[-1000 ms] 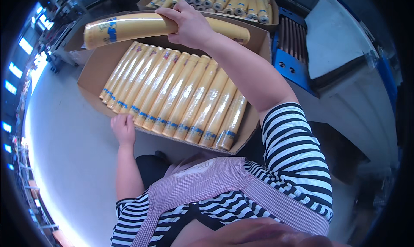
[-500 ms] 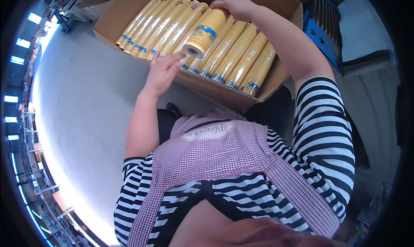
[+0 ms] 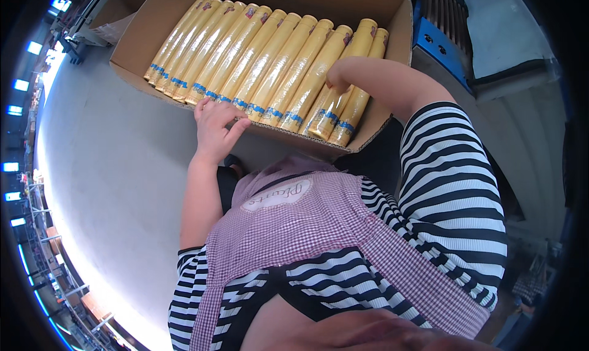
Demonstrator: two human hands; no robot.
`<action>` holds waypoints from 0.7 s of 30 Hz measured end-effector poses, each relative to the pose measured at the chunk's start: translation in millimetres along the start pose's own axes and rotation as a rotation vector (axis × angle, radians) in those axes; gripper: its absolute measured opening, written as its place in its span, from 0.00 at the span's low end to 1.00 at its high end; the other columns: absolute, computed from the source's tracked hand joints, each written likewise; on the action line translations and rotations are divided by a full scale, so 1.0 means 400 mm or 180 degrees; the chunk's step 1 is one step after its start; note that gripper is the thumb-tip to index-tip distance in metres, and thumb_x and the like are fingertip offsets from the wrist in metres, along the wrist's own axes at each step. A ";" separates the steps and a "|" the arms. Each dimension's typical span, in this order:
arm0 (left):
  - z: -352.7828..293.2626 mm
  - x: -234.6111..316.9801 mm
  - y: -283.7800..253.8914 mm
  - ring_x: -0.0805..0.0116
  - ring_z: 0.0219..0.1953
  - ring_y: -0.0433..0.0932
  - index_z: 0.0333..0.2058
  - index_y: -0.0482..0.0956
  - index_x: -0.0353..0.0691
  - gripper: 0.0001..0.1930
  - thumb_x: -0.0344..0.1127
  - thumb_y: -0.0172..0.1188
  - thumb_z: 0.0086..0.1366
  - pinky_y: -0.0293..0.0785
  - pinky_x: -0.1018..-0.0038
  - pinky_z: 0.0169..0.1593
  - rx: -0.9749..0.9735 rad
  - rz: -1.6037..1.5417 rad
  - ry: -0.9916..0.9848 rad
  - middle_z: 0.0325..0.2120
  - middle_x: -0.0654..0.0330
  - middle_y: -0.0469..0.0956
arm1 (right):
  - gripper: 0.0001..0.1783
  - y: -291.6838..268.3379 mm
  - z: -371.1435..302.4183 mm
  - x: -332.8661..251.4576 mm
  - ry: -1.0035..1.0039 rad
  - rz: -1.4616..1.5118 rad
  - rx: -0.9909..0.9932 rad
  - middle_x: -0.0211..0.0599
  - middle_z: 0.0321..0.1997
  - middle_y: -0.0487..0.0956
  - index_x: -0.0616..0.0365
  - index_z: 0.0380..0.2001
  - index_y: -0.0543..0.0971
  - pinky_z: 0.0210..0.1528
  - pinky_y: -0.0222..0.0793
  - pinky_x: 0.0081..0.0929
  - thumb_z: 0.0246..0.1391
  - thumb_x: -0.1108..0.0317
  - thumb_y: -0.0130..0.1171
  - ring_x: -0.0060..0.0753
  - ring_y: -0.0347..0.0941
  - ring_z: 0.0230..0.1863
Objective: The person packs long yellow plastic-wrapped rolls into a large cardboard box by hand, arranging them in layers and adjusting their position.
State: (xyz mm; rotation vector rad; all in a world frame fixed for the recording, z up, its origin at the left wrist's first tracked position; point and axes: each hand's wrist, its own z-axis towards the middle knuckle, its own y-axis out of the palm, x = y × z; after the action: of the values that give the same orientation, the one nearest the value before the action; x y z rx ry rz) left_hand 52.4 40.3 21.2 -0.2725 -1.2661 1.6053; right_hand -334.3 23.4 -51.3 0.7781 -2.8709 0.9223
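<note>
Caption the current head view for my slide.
Left hand at the near edge of an open cardboard box, right hand at a yellow roll near the box's right side.

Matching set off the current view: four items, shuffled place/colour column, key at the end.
1. left hand
2. right hand
3. yellow rolls
4. apron

A. side by side inside the cardboard box
B. purplish and white check
C. at the box's near edge
D. at the right-hand part of the row

Pairs: 1-C, 2-D, 3-A, 4-B
</note>
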 end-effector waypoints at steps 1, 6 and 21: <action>0.001 0.000 0.001 0.67 0.42 0.76 0.29 0.85 0.52 0.14 0.54 0.64 0.65 0.51 0.55 0.68 0.0006 0.0018 0.0003 0.29 0.71 0.80 | 0.35 0.008 -0.020 -0.013 0.0101 0.0164 0.0104 0.33 0.56 0.84 0.35 0.61 0.80 0.60 0.73 0.39 0.45 0.57 0.71 0.46 0.79 0.56; 0.016 0.006 -0.002 0.65 0.41 0.75 0.28 0.84 0.51 0.15 0.53 0.63 0.67 0.53 0.56 0.66 -0.0041 0.0104 0.0088 0.29 0.70 0.79 | 0.49 0.021 -0.032 0.029 0.0099 0.1084 0.0430 0.41 0.67 0.76 0.41 0.71 0.69 0.68 0.67 0.39 0.43 0.58 0.74 0.47 0.72 0.66; 0.189 0.192 0.048 0.58 0.28 0.81 0.52 0.80 0.38 0.14 0.35 0.56 0.72 0.76 0.63 0.36 -0.1474 -0.0173 -0.0847 0.25 0.51 0.80 | 0.30 0.313 -0.456 -0.420 0.0447 0.1905 0.4978 0.40 0.46 0.78 0.52 0.44 0.82 0.79 0.40 0.61 0.45 0.42 0.73 0.48 0.69 0.62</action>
State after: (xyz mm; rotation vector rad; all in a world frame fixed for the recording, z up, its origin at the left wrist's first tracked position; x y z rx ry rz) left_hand -45.4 59.4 67.1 -0.3132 -1.8342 1.3158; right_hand -268.5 287.7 2.4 -0.3103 -1.6997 3.0601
